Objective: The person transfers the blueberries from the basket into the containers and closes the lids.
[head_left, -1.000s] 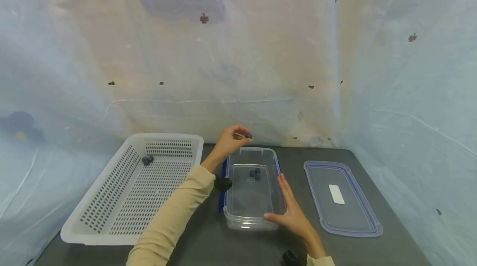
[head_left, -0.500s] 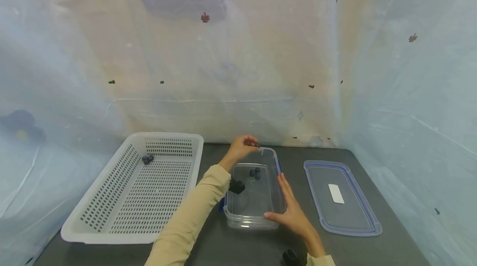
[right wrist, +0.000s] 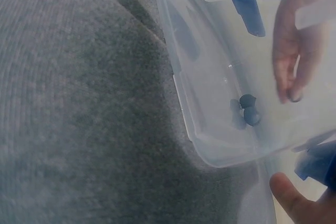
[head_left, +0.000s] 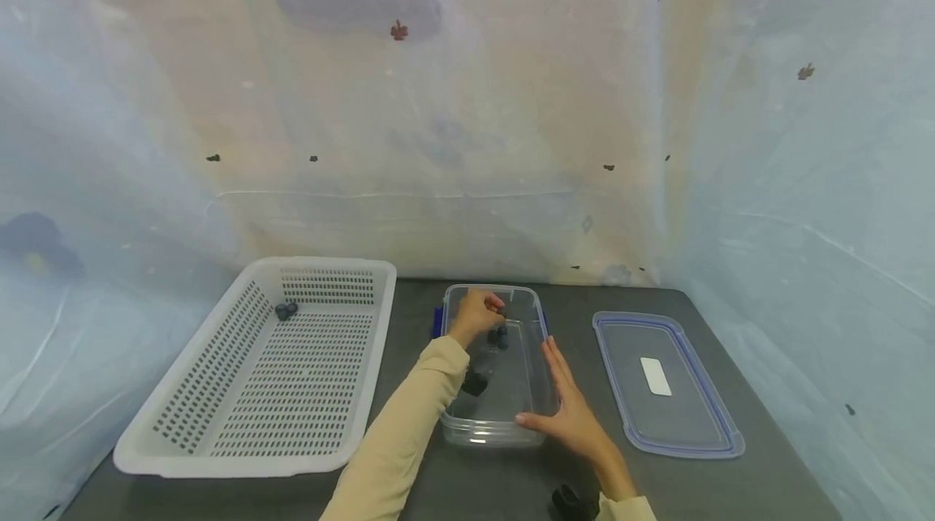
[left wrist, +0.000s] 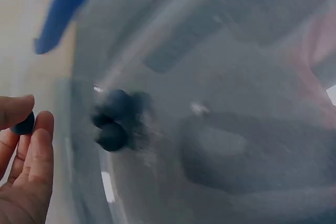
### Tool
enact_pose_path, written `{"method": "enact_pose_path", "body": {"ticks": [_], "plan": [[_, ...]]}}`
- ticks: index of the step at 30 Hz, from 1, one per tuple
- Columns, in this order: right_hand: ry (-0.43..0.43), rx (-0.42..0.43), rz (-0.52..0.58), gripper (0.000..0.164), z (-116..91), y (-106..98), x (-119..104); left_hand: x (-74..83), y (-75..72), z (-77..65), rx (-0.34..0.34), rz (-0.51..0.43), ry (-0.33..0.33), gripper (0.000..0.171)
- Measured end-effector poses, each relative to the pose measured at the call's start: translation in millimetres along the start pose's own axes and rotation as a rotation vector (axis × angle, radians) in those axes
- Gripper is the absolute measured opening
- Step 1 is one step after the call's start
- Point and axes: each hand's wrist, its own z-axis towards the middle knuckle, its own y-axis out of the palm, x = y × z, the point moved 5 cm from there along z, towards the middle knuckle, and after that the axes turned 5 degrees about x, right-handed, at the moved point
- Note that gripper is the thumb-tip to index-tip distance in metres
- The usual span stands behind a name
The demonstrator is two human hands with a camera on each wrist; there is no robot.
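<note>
My left hand (head_left: 476, 316) is inside the far end of a clear plastic container (head_left: 491, 433). Between thumb and fingertips it pinches a dark blueberry (left wrist: 24, 125), held above the container floor. Several blueberries (head_left: 500, 338) lie clustered on that floor, just beside the hand; the left wrist view shows them (left wrist: 113, 121) close up. Against the container's right wall rests my right hand (head_left: 573, 419), fingers straight along the side and thumb at the front corner. In the right wrist view only the thumb (right wrist: 287, 192) and part of this hand show.
To the left stands a white slotted basket (head_left: 139, 448) with a few blueberries (head_left: 286, 311) at its far left corner. A clear lid (head_left: 679, 415) with a blue seal and white label lies flat on the right. Blue latches (right wrist: 244, 3) hang from the container's sides.
From beyond the container's far left edge, my left hand has moved right, toward me and down into it, carrying the blueberry. My right hand has stayed on the container's side.
</note>
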Motion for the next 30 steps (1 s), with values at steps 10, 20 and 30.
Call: {"method": "enact_pose_path", "body": {"ticks": [10,20,30], "plan": [[-0.005,0.004,-0.005,0.114,0,0,1,-13.9,4.4,-0.5,0.046,0.147,-0.029,0.024],[-0.003,0.000,0.003,0.114,0,1,1,-22.5,2.0,-2.6,0.039,0.262,0.005,0.024],[0.008,0.001,0.005,0.115,0,1,4,-18.7,1.7,-2.1,0.005,0.236,-0.047,0.025]]}}
